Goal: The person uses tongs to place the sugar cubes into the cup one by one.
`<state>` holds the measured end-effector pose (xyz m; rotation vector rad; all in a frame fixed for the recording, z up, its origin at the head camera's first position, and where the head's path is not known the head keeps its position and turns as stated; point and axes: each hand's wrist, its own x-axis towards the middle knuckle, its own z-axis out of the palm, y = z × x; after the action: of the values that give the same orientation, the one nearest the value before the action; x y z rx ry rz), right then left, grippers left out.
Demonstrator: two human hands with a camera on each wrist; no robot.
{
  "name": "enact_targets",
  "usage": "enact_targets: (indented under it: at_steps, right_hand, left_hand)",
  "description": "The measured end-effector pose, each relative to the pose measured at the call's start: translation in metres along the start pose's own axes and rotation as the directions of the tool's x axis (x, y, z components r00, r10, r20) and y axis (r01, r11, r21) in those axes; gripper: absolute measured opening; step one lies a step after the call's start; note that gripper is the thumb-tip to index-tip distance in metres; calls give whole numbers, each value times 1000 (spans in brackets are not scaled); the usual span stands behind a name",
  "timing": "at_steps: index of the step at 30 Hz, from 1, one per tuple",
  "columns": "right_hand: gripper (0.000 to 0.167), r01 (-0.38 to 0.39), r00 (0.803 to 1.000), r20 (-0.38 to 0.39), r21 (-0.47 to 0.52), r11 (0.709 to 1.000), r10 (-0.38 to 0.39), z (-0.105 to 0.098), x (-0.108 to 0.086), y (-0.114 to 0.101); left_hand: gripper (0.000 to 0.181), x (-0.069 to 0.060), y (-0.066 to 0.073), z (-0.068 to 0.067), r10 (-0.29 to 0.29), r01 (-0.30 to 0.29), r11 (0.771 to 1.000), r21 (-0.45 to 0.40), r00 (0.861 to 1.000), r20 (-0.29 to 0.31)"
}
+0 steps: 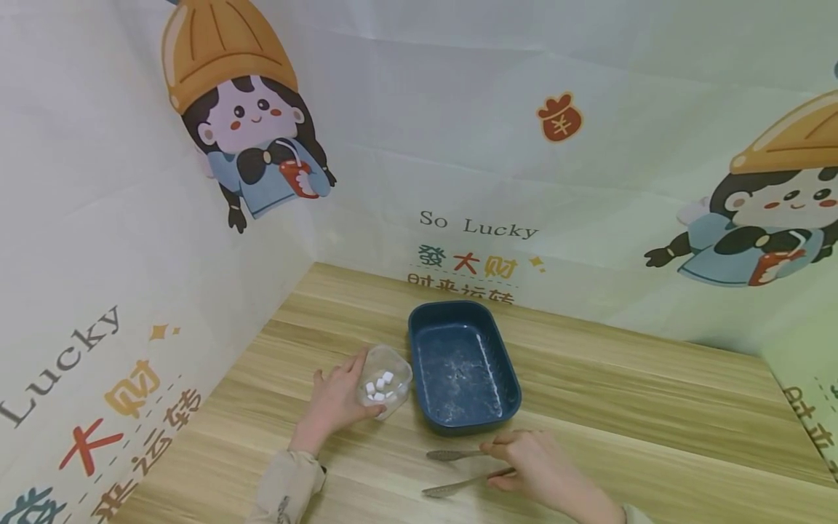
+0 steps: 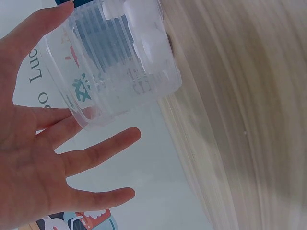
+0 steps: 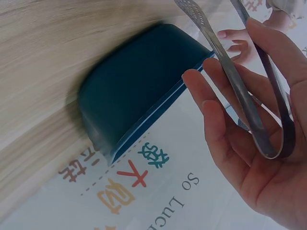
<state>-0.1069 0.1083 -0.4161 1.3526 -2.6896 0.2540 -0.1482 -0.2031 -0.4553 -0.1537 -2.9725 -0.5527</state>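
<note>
In the head view my left hand (image 1: 337,397) spans a small clear plastic container (image 1: 401,358) between thumb and fingers. Several white cubes (image 1: 388,378) lie inside it. The left wrist view shows thumb and fingertips at the container's rim, with two other fingers spread away from it. My right hand (image 1: 543,466) holds metal tongs (image 1: 452,455), their arms apart and tips pointing left over the table. Nothing sits between the tips. In the right wrist view the tongs' bend (image 3: 271,151) lies by the palm. A dark blue rectangular dish (image 1: 452,356) stands just right of the container.
The wooden table (image 1: 628,393) reaches back to a printed cloth wall (image 1: 609,218) with cartoon figures and lettering. Another cloth wall (image 1: 78,240) borders the table on the left. The dish's raised rim stands between the container and the table's right side.
</note>
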Motion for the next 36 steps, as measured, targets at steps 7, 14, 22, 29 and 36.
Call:
enact_targets:
  at_steps: [7,14,22,29,36]
  right_hand:
    - [35,1,1000,-9,-30,1000,-1,2,-1,3]
    - [35,-2,1000,-3,-83,997,2,6,-2,6]
    - [35,-19,998,57,-128,992,27,14,-3,10]
    - [34,-29,996,79,-137,990,40,20,-4,12]
    - [35,-32,995,86,-142,989,45,25,-5,13]
  left_hand:
    - [101,0,0,0,3,-3,1000,4,1000,-8]
    - [101,0,0,1,2,-2,1000,10,1000,-13]
    - [102,-1,0,1,0,0,1000,9,1000,-13]
    - [103,0,-1,1,-2,2,1000,12,1000,-10]
    - [103,0,-1,1,-6,6,1000,3,1000,-4]
